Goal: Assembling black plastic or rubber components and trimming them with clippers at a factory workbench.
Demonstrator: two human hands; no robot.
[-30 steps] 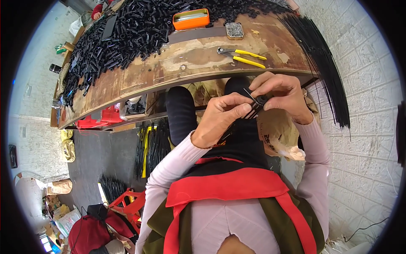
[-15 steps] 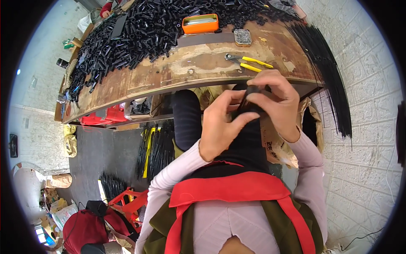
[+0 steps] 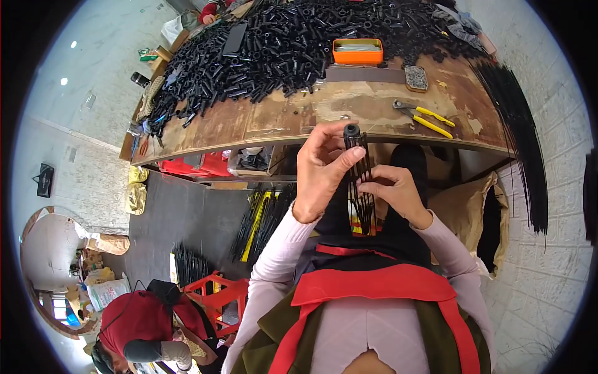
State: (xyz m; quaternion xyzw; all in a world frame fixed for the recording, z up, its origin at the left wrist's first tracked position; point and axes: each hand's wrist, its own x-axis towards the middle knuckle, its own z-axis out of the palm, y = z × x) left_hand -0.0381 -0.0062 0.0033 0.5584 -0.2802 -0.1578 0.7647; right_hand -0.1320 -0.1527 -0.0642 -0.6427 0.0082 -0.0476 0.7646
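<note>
An umbrella frame (image 3: 359, 171) stands nearly upright over my lap, its thin black ribs folded together and a round black cap at the top. My left hand (image 3: 325, 163) is closed round its upper part, thumb pressed on the front of the ribs. Lower down, my right hand (image 3: 397, 192) pinches the ribs from the right between thumb and fingers. Yellow-handled pliers (image 3: 427, 118) lie apart from my hands on the wooden workbench (image 3: 268, 118).
A large heap of short black tubes (image 3: 274, 56) covers the bench's far side. Near it are an orange box (image 3: 358, 51), a small square tin (image 3: 415, 78) and long black rods (image 3: 517, 131). An open brown sack (image 3: 461, 206) stands right of my legs. Another person (image 3: 140, 324) bends at lower left.
Both hands have come down and left relative to the bench, and the frame now shows upright between them. My right hand has shifted from the top to the lower ribs.
</note>
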